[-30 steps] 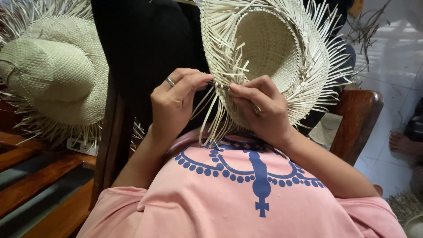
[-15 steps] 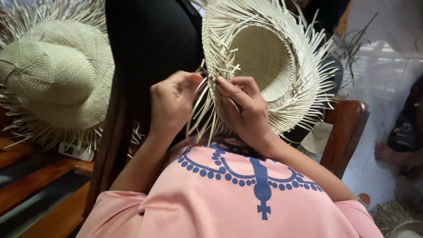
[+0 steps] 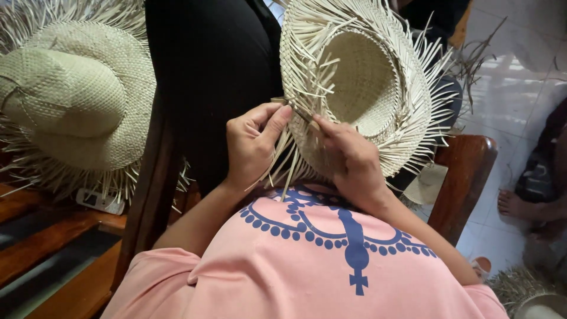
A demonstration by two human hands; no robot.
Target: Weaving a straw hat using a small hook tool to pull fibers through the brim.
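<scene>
Two straw hats are seen. One unfinished straw hat [image 3: 360, 88], its hollow crown turned toward the camera and its brim edged with loose strands, is held above the lap of a person in a pink shirt [image 3: 319, 260]. The left hand [image 3: 253, 145] is closed, thumb and forefinger pinched together on a strand at the brim's near edge. The right hand [image 3: 348, 159] is likewise curled, fingertips pressed to the same edge, just beside the left. A second fringed hat [image 3: 77, 100] is rested crown-up well to the left of the held hat, above a wooden bench [image 3: 53, 254]. One wooden chair arm [image 3: 466, 177] is seen below and right of the held hat.
</scene>
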